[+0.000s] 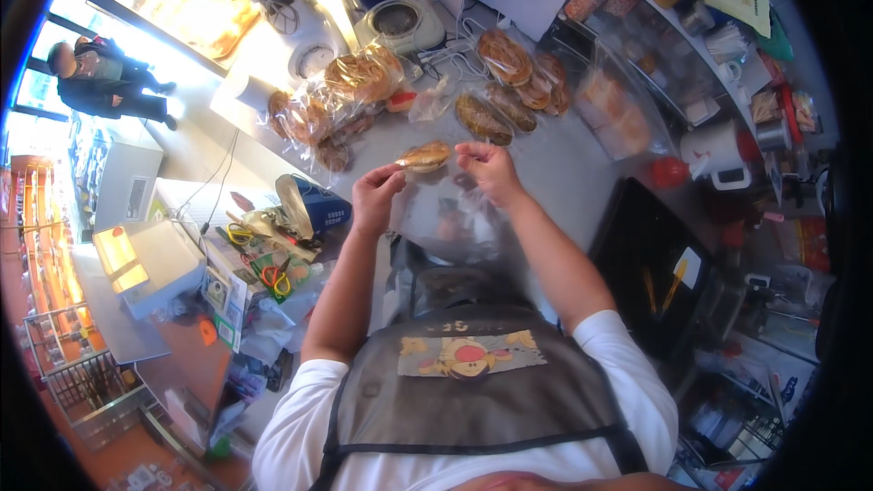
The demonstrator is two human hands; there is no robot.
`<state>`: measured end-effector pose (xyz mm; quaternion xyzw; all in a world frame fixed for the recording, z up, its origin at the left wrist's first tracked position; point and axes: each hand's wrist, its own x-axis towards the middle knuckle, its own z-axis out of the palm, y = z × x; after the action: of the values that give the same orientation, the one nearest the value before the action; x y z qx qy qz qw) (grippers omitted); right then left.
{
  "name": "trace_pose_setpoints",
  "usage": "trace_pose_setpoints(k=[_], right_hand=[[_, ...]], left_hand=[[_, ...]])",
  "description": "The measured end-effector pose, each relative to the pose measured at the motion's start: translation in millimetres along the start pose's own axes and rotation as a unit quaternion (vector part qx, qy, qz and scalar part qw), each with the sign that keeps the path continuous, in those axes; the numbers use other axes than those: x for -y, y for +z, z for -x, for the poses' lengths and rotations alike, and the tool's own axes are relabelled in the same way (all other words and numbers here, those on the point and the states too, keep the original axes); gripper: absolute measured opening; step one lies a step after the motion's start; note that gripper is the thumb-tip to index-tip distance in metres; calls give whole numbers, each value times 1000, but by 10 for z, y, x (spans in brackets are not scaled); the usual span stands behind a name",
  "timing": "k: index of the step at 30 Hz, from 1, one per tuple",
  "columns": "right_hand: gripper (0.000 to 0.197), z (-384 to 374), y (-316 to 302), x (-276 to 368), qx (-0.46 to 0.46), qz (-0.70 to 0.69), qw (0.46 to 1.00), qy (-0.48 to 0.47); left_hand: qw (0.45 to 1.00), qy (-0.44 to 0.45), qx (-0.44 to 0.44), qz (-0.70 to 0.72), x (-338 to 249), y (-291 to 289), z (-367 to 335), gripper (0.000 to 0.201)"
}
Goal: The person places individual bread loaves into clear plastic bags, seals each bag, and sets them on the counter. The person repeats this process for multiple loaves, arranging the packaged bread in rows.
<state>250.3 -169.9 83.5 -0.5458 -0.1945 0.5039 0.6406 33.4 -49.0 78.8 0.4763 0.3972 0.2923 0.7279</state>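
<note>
A small golden-brown filled bread roll (424, 156), seemingly in clear plastic, is held over the counter in front of me. My left hand (376, 195) is closed in a pinch at its left end. To the right of the roll, my right hand (491, 171) has thumb and fingers pressed together; whatever lies between them is too small to make out. Under both hands spreads a clear plastic bag (446, 218). Dark loaves (484, 118) in wrapping lie just beyond my right hand, and bagged brown breads (359, 77) lie beyond my left.
A scale (397, 22) stands at the back. Wrapped round breads (506, 56) and a bag of sliced bread (614, 109) sit behind on the right. A black tray (641, 259) is right, a white jug (718, 155) farther right. Scissors (273, 277) lie left. A person (109, 77) stands far left.
</note>
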Motion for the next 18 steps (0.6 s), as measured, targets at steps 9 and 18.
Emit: trace_pose_setpoints(k=[9, 18], right_hand=[[20, 124, 76, -418, -99, 187, 975, -67], [13, 268, -98, -604, -25, 230, 959, 162]], left_hand=[[991, -57, -96, 75, 314, 34, 104, 18], [938, -273, -84, 195, 693, -222, 294, 4]])
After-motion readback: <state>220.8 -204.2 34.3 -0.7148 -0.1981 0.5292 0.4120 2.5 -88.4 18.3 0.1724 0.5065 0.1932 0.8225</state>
